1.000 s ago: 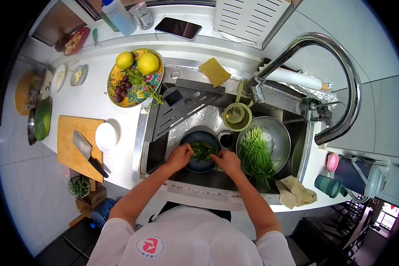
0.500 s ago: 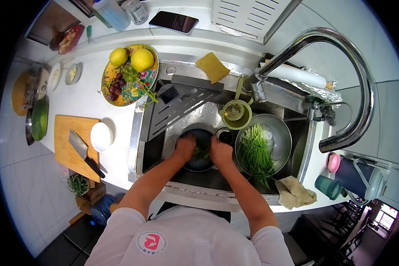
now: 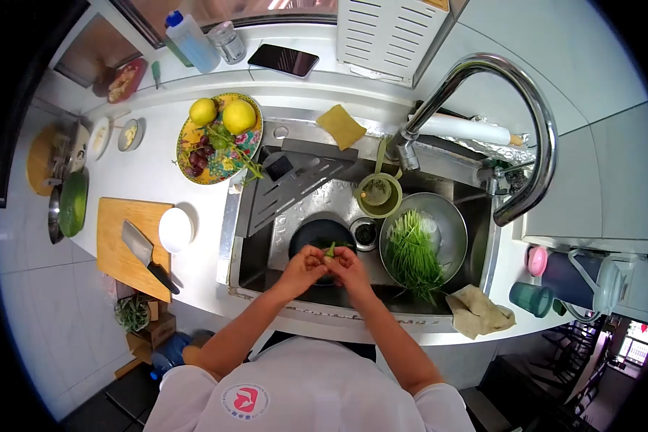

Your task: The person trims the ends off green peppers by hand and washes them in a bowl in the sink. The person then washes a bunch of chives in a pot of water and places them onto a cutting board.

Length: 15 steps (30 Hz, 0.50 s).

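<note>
My left hand (image 3: 302, 271) and my right hand (image 3: 350, 271) meet over the near side of a dark round bowl (image 3: 311, 233) in the sink. Fingertips of both hands pinch a small green vegetable (image 3: 330, 250), whose pointed end sticks up between them; its exact kind is unclear. My hands hide the bowl's near part and much of what is in it. Right of the bowl sits the dark sink drain (image 3: 366, 233). A metal basin (image 3: 453, 229) stands farther right, holding a bunch of long green chives (image 3: 413, 252).
A green strainer (image 3: 379, 196) stands below the faucet (image 3: 507, 65). A slotted grey rack (image 3: 295, 189) spans the sink's left. On the left counter are a cleaver (image 3: 138, 243) on a cutting board (image 3: 115, 209), a white bowl (image 3: 176, 230) and a fruit plate (image 3: 230, 163). A cloth (image 3: 479, 311) lies at the front right.
Both hands have come up out of the dark bowl toward me and drawn together, now with the small green vegetable between the fingertips. The camera view has shifted slightly.
</note>
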Available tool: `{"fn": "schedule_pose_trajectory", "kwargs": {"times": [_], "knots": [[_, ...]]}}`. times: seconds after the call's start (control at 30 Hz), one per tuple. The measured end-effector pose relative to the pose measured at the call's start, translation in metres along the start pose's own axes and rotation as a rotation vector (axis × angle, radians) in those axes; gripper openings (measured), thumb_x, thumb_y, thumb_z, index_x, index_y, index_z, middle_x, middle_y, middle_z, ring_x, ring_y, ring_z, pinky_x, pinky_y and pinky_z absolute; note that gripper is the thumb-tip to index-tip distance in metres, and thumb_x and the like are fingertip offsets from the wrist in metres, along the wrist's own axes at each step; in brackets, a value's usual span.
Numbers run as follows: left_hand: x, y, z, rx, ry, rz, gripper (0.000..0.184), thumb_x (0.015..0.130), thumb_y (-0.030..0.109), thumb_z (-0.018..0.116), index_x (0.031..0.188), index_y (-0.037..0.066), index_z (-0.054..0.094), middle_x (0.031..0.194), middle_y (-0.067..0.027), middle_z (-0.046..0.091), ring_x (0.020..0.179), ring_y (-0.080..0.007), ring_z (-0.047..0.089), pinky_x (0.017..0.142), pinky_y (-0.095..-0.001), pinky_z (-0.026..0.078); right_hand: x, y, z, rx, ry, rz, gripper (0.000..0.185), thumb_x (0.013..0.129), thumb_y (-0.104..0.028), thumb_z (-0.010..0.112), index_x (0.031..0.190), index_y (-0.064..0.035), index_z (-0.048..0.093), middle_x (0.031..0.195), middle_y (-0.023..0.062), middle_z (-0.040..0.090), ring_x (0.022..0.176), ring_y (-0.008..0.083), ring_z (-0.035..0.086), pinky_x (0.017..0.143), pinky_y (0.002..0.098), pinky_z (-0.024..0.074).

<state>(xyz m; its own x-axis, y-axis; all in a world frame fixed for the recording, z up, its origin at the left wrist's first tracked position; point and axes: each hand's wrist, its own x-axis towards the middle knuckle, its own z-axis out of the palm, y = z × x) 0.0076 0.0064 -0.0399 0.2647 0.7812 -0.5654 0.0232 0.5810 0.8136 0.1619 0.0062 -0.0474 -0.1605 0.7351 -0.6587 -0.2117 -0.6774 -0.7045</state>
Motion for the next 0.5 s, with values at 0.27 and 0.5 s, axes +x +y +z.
{"fn": "schedule_pose_trajectory", "kwargs": {"times": [0.27, 0.5], "knots": [[-0.033, 0.029, 0.010, -0.239, -0.126, -0.029, 0.026, 0.088, 0.016, 0.059, 0.109, 0.006, 0.048, 0.081, -0.0026, 0.055, 0.062, -0.0062, 0.047, 0.052, -0.0195, 0.036, -0.014, -0.016, 0.001, 0.176, -0.061, -0.037, 0.014, 0.088, -0.022, 0.059, 0.090, -0.0085, 0.056, 0.065, -0.0054, 0.049, 0.049, 0.0019, 0.038, 0.043, 0.0170, 0.0271], [-0.049, 0.032, 0.002, -0.419, -0.166, -0.078, 0.017, 0.092, 0.019, 0.052, 0.102, 0.005, 0.051, 0.072, -0.0018, 0.054, 0.050, -0.0038, 0.037, 0.046, -0.0181, 0.030, -0.036, -0.021, 0.017, 0.149, -0.063, -0.211, 0.015, 0.088, -0.022, 0.060, 0.089, -0.0103, 0.051, 0.069, -0.0050, 0.050, 0.052, 0.0010, 0.040, 0.044, 0.0171, 0.0270]]}}
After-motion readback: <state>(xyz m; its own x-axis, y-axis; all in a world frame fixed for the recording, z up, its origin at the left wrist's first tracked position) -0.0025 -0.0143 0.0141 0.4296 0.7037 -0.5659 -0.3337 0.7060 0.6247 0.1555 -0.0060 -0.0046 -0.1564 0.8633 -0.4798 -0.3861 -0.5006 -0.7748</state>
